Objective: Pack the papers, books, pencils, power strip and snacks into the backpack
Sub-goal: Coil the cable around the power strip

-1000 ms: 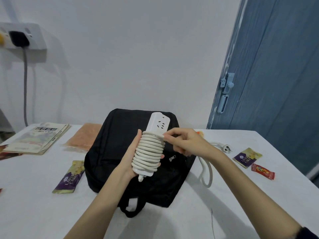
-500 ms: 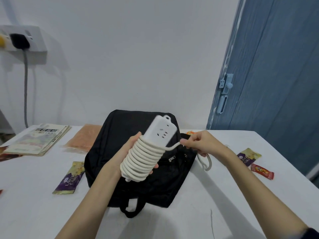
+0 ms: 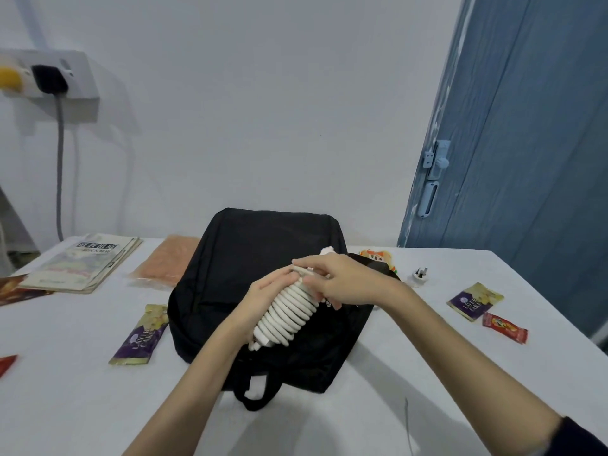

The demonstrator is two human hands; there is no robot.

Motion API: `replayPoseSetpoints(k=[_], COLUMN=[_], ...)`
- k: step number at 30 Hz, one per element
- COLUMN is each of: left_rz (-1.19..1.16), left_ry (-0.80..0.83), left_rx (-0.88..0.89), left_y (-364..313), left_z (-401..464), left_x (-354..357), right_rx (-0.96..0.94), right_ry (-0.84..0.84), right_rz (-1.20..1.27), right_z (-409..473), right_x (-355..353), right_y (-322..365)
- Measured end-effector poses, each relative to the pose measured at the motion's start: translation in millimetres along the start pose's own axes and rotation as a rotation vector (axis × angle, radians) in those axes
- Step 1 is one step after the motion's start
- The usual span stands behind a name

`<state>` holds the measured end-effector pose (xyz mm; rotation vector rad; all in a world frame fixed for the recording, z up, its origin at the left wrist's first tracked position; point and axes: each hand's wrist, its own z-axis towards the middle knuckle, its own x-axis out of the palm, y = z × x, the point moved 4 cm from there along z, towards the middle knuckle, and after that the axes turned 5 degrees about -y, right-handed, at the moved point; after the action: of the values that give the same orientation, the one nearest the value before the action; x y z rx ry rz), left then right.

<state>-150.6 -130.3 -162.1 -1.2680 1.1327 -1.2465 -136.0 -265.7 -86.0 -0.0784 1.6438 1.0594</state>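
Observation:
A black backpack (image 3: 263,258) lies flat on the white table (image 3: 82,390). Above it my left hand (image 3: 260,297) grips a white power strip (image 3: 289,314) with its cord coiled tightly around it. My right hand (image 3: 342,281) pinches the cord at the top of the coil, covering the strip's upper end. The cord's white plug (image 3: 420,275) lies on the table right of the backpack. A stack of books and papers (image 3: 82,263) sits at the far left. Purple snack packs lie left (image 3: 141,334) and right (image 3: 473,299) of the bag, with a red snack (image 3: 505,327) by the right one.
An orange packet (image 3: 167,261) lies behind the backpack's left corner, another orange snack (image 3: 375,255) behind its right. A red wrapper (image 3: 6,363) pokes in at the left edge. A wall socket with a black plug (image 3: 49,77) hangs at upper left. A blue door (image 3: 526,159) stands right.
My right hand has come back from the right to the top of the coil, laying another turn of cord. The strip has tilted lower toward the backpack, and the loose cord is shorter.

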Motion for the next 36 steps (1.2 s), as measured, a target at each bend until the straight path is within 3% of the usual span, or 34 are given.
replayPoseSetpoints(k=[7,18,24,30,36], left_rz=[-0.327,-0.645,-0.624,-0.671,-0.535], left_ry=[-0.07,0.146,0.147,0.202,0.419], left_rx=[-0.164,-0.316,-0.415,-0.357,-0.394], left_y=[6,15,22,17,12], left_z=[-1,-2,2,3,-4], left_x=[-12,11,21,12,16], right_rx=[-0.025,0.065,0.115,0.235,0.25], right_ry=[-0.239,-0.269,-0.258,-0.249,-0.321], right_rz=[0.399,0.352,0.299,0.304,0.338], right_z=[-9,-10,-9,-26,-22], right_x=[-10,-10,-8,-32,-42], right_y=[-22,-53,-60,-104,-113])
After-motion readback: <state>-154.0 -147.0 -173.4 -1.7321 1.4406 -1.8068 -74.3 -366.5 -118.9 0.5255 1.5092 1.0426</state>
